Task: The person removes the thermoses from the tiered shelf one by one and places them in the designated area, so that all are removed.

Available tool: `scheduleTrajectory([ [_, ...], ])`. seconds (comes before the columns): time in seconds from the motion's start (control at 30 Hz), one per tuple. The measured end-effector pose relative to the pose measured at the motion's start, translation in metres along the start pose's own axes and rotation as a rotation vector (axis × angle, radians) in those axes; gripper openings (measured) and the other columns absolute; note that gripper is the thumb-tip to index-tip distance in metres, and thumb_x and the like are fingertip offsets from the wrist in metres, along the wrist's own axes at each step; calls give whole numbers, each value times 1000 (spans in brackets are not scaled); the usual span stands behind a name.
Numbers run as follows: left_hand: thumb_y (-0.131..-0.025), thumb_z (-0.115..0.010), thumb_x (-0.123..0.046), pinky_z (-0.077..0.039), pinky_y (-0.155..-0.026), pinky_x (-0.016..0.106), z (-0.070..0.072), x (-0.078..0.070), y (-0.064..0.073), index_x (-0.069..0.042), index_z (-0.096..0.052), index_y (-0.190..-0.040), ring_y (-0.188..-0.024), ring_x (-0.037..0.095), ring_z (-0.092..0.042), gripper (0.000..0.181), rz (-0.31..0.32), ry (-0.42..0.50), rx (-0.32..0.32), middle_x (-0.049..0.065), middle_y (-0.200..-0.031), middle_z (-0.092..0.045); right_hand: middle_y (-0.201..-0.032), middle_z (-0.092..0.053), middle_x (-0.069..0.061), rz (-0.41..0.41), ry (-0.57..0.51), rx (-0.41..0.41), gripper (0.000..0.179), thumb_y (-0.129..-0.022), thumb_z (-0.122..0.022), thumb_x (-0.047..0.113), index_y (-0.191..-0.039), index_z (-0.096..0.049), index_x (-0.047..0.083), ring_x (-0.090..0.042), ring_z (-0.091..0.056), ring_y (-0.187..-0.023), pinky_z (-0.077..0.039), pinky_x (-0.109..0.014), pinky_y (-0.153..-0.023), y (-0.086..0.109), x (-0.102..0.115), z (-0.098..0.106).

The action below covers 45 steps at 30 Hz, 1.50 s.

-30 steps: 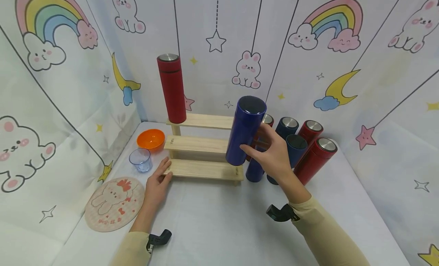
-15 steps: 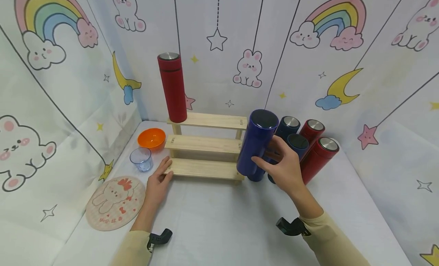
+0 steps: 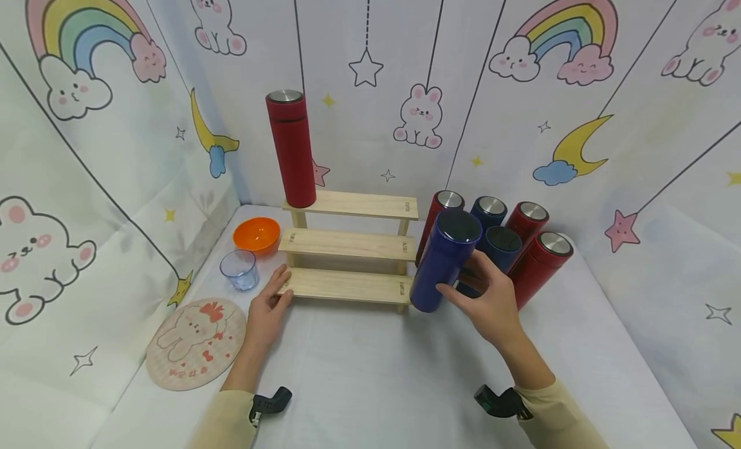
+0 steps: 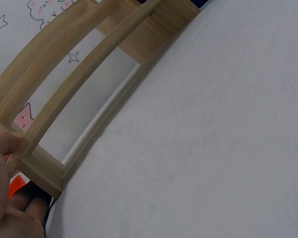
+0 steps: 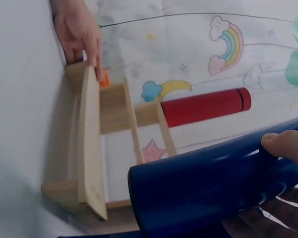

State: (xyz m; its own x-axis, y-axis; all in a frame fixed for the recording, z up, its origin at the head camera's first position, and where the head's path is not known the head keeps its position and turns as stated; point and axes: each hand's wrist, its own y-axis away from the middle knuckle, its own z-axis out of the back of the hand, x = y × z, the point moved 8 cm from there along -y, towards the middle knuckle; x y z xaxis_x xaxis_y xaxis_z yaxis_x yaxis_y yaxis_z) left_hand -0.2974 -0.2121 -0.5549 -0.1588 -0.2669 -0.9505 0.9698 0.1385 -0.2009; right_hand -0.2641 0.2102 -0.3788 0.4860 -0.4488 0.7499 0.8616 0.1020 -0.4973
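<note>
My right hand (image 3: 491,302) grips a glossy blue thermos flask (image 3: 442,259) with a dark top, thumb on the near side. It leans slightly, beside the right end of a three-step wooden shelf (image 3: 347,285). In the right wrist view the flask (image 5: 208,186) stretches across the lower right, its base toward the shelf. My left hand (image 3: 269,312) holds the left end of the lowest step; in the left wrist view its thumb lies over the board (image 4: 64,101) with other fingers at the side. A red thermos flask (image 3: 292,150) stands upright on the top step's left end.
Behind my right hand stand several red and dark blue flasks (image 3: 535,265), partly hidden. An orange bowl (image 3: 256,235), a clear blue glass (image 3: 238,271) and a round bunny mat (image 3: 193,346) lie left of the shelf. A patterned cloth hangs behind the white table (image 3: 359,372).
My right hand has carried the blue flask rightward and down, from in front of the shelf to its right end, near the other flasks. The left hand stays on the shelf.
</note>
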Motion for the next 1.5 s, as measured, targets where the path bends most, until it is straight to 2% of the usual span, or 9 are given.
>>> scheduleTrajectory([
  [0.23,-111,-63,-8,-41,-105,7,0,2,-1,-7,-57,-158,-159,18,-34,47,-10,6,0,-2,-171,-42,-138,-71,-9,-16,-3,-18,73,-85,-93,2,-150,-61,8,-19,-72,-118,-56,-22,-98,17,-15,0],
  [0.47,-111,-64,-8,-42,-104,7,0,3,-1,-7,-58,-157,-158,19,-35,47,-24,3,-1,-1,-171,-42,-136,-72,-10,-84,7,-43,71,-86,-92,4,-150,-61,5,-6,-71,-114,-57,-22,-96,39,-38,-2],
  [0.83,-110,-64,-6,-42,-104,8,0,2,0,-5,-58,-157,-158,21,-35,48,-37,36,6,2,-170,-43,-133,-72,-11,-138,-17,-73,69,-85,-94,4,-146,-63,4,-2,-68,-116,-57,-20,-94,57,-71,-8],
  [1.17,-109,-64,-3,-44,-103,9,1,3,-2,-4,-57,-157,-158,23,-36,48,-39,22,-16,3,-170,-43,-134,-72,-14,-143,-29,-74,72,-84,-94,2,-147,-61,2,-1,-68,-116,-58,-22,-93,64,-83,-10],
  [1.5,-109,-64,-3,-43,-102,8,0,0,-1,-3,-58,-156,-158,25,-36,47,-43,28,-13,4,-170,-44,-134,-72,-13,-112,-12,-42,73,-84,-94,1,-148,-61,5,-1,-67,-117,-58,-22,-94,66,-84,-11],
])
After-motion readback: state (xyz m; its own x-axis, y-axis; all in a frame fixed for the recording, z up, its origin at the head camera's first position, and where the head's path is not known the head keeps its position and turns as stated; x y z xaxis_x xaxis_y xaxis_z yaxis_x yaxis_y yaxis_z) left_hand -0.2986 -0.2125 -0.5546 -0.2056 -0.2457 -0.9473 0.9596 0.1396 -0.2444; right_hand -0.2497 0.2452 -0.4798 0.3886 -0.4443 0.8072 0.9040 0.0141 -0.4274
